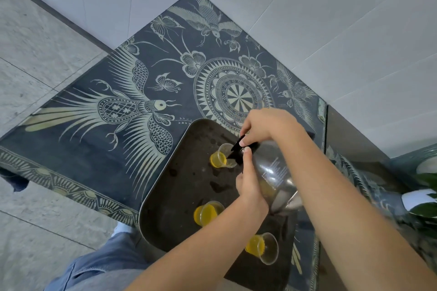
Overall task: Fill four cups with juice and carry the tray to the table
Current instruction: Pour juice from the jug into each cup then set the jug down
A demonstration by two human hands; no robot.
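Pitcher (274, 170) base — blurred, half-hidden

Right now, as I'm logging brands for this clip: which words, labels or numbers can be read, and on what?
On the jug: white printed lines, too small and blurred to read.
On the tablecloth: bird and flower patterns only, no text.

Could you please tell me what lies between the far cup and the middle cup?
Head view: only bare tray with dark blotches between far cup and middle cup.

Clear jug (274, 172) tilts, spout over far juice cup (220, 158) on dark tray (165, 208).
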